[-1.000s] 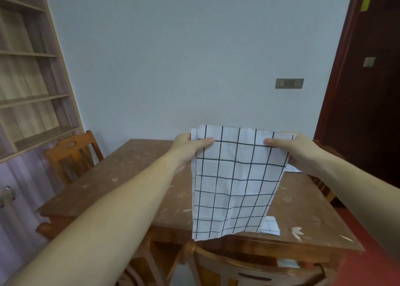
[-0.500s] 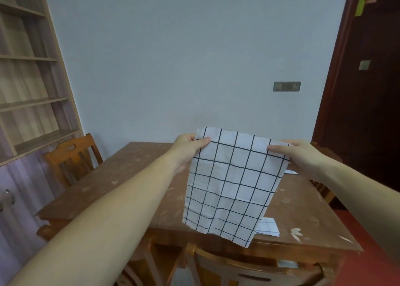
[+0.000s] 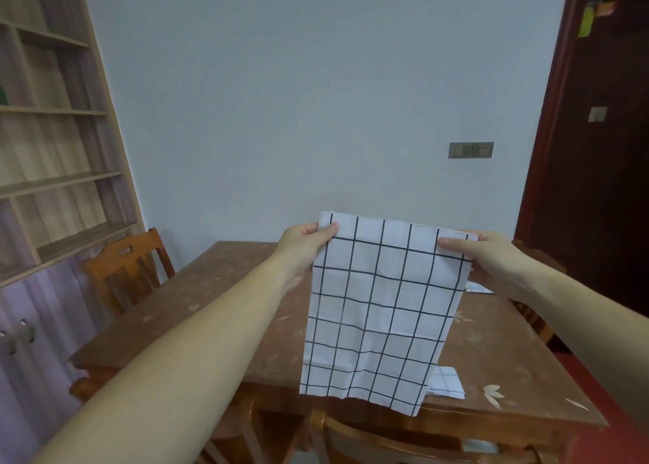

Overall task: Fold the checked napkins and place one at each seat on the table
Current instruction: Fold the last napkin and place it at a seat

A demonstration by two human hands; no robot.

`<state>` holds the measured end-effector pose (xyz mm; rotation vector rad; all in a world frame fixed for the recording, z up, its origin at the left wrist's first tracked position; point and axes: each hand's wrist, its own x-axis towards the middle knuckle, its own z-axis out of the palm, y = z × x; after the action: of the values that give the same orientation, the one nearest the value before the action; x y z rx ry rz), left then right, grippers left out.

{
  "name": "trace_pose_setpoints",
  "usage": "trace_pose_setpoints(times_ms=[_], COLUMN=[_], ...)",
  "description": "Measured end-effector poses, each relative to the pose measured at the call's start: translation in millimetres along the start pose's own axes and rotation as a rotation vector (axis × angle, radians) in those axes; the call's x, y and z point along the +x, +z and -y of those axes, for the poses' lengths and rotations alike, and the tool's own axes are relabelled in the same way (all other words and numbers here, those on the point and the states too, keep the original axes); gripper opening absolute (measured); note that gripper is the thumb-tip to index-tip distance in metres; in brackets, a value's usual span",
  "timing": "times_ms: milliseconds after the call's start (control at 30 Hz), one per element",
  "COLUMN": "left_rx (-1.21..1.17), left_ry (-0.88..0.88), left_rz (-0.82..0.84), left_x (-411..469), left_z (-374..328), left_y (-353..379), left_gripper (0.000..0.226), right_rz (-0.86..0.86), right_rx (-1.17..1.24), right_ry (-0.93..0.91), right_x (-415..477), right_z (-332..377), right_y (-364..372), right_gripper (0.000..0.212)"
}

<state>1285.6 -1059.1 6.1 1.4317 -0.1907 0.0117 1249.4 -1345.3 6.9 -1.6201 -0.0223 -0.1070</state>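
Note:
A white napkin with a black check (image 3: pixel 377 309) hangs in the air above the brown table (image 3: pixel 210 309), folded into a tall strip. My left hand (image 3: pixel 307 244) pinches its top left corner and my right hand (image 3: pixel 481 256) pinches its top right corner. A folded checked napkin (image 3: pixel 446 382) lies on the table near the front edge, partly hidden behind the hanging one. Another napkin (image 3: pixel 477 288) shows at the right side of the table, below my right hand.
A wooden chair (image 3: pixel 123 274) stands at the table's left side and another chair back (image 3: pixel 379 442) is at the near edge. Open wooden shelves (image 3: pixel 52 182) fill the left wall. A dark door (image 3: pixel 597 147) is at the right.
The lower edge of the napkin swung away and has dropped back to hang straight. Both hands keep their grip on the top corners.

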Motion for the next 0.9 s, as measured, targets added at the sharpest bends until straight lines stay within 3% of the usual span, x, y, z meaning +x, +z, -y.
trace_pose_setpoints(times_ms=[633,800,900], left_rx=[-0.032,0.104,0.113], left_ry=[-0.008,-0.066,-0.051], left_rz=[0.006,0.08,0.056], left_x=[-1.7,-7.5,-7.4], left_z=[1.7,16.2,15.9], left_y=[2.8,-2.4,-0.8], left_gripper=[0.03,0.01,0.009], right_rz=[-0.012,-0.019,-0.009], right_rx=[0.008,0.024,0.015], right_ry=[0.018,0.028,0.043], right_x=[-5.3,-5.0,-5.3], right_z=[13.4,15.8,13.3], right_y=[-4.5,-5.9,-9.5], right_gripper=[0.042,0.037,0.033])
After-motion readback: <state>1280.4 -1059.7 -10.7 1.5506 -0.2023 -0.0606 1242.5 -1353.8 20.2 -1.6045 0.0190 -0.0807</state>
